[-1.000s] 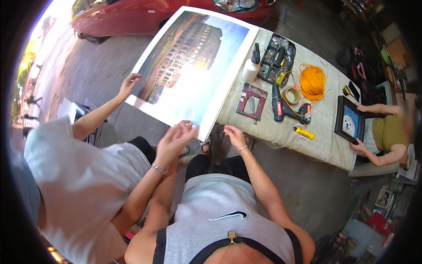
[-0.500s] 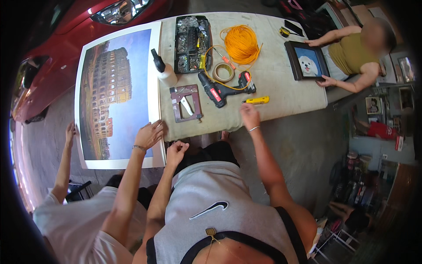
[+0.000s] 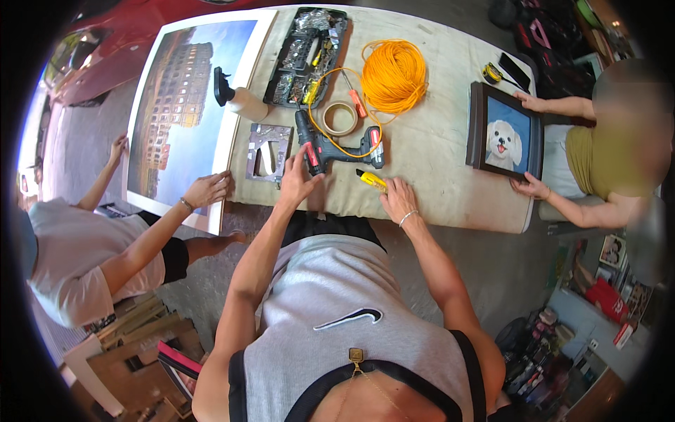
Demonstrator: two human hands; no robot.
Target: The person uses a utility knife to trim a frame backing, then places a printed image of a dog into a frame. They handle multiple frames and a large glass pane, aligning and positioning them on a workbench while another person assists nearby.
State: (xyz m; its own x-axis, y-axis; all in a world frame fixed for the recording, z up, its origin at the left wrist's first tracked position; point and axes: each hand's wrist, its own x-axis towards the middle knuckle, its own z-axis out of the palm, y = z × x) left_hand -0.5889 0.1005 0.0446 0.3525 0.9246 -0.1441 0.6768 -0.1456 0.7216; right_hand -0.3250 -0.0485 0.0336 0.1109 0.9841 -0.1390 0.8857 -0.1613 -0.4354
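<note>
Near the cloth-covered table's [image 3: 450, 200] front edge, the left hand [image 3: 301, 186] spreads open at a drill [image 3: 351, 150]; the right hand [image 3: 400, 202], grip unclear, meets a plastic knife [image 3: 372, 180].

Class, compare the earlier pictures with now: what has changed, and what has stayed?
The left hand moved forward and rightward to the cordless drill. The right hand reached forward to one end of the yellow cutter, which looks turned. Unchanged: the orange cord lies coiled; the framed dog picture is still held.
</note>
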